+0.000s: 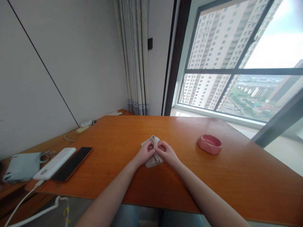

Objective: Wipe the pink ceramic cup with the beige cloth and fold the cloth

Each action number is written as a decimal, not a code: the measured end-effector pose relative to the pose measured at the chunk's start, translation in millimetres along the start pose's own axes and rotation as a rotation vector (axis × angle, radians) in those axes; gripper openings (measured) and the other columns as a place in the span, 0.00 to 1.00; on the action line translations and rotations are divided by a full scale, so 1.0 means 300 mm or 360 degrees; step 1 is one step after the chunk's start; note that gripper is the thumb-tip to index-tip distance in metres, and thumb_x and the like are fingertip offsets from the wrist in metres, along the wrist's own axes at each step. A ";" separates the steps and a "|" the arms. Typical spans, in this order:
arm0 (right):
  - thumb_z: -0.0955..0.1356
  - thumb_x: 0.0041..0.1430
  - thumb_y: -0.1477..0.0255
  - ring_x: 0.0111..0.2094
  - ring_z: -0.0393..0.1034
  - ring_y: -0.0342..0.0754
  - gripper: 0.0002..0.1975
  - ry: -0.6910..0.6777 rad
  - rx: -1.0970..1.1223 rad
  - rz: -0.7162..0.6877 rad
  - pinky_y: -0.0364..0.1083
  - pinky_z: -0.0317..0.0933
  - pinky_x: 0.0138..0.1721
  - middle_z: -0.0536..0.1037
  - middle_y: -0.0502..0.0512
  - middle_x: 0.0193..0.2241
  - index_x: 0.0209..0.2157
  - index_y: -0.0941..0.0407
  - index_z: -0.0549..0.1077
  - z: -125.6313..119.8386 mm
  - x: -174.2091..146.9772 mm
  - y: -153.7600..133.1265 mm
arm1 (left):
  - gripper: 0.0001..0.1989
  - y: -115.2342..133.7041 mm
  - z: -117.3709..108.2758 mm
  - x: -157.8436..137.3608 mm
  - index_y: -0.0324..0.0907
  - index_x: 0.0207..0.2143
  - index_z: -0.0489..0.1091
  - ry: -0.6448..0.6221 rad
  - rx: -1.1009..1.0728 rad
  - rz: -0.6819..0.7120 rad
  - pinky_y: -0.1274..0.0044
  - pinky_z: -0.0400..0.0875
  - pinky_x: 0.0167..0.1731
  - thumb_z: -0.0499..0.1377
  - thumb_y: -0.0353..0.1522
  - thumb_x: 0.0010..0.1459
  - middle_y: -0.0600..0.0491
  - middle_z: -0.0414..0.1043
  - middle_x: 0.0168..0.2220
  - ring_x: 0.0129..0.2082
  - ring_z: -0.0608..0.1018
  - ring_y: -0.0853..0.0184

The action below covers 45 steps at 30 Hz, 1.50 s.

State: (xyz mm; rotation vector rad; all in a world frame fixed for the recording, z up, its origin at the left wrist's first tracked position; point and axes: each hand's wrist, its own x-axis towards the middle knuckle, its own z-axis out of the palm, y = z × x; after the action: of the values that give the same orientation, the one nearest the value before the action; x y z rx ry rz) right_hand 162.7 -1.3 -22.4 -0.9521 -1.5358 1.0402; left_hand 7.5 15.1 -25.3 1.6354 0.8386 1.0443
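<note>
A small light-grey cloth is bunched between my two hands, just above or on the wooden table. My left hand pinches it from the left, with fingers curled and thumb pointing inward. From the right, my right hand pinches the same cloth, its thumb close to the left thumb. Folds of cloth stick up behind the fingers and spread out below them. Whether its lower edge rests on the tabletop I cannot tell.
To the right stands a pink bowl-like dish. A black-screened phone and a white power bank with a cable lie at the left edge. Beyond them are a pale grey pouch and a power strip.
</note>
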 end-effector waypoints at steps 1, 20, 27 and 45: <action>0.70 0.47 0.59 0.32 0.64 0.45 0.15 0.0012 0.0019 0.0000 0.44 0.60 0.36 0.68 0.50 0.29 0.28 0.55 0.66 0.000 0.001 0.001 | 0.11 0.003 0.004 -0.003 0.40 0.33 0.62 -0.0011 -0.0009 0.0024 0.76 0.66 0.35 0.59 0.37 0.52 0.53 0.66 0.32 0.34 0.72 0.67; 0.63 0.50 0.75 0.19 0.61 0.41 0.04 0.0367 -0.1091 0.0816 0.40 0.52 0.23 0.65 0.44 0.17 0.27 0.54 0.60 -0.349 0.070 0.053 | 0.07 -0.027 -0.329 -0.001 0.42 0.29 0.60 0.0618 0.1100 -0.0690 0.78 0.62 0.29 0.58 0.33 0.50 0.54 0.68 0.28 0.28 0.71 0.68; 0.67 0.52 0.67 0.26 0.65 0.45 0.11 0.0246 -0.1369 0.0802 0.42 0.50 0.25 0.72 0.52 0.22 0.21 0.55 0.63 -0.305 0.058 0.067 | 0.06 -0.031 -0.313 -0.014 0.43 0.28 0.61 0.0593 0.1465 -0.0821 0.75 0.60 0.30 0.56 0.35 0.52 0.48 0.71 0.32 0.33 0.73 0.61; 0.64 0.42 0.84 0.19 0.69 0.43 0.11 -0.0173 -0.0917 0.0955 0.40 0.57 0.21 0.66 0.43 0.14 0.22 0.55 0.59 -0.262 0.017 -0.035 | 0.07 -0.002 -0.296 -0.015 0.43 0.22 0.60 0.0474 0.1633 -0.0758 0.76 0.56 0.25 0.52 0.29 0.51 0.49 0.71 0.27 0.28 0.72 0.64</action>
State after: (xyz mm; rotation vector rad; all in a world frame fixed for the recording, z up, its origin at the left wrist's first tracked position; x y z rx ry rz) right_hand 238.2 12.1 -1.5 -1.8643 -1.7227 1.0763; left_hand -76.2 43.7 -14.1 1.9204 2.0811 0.5094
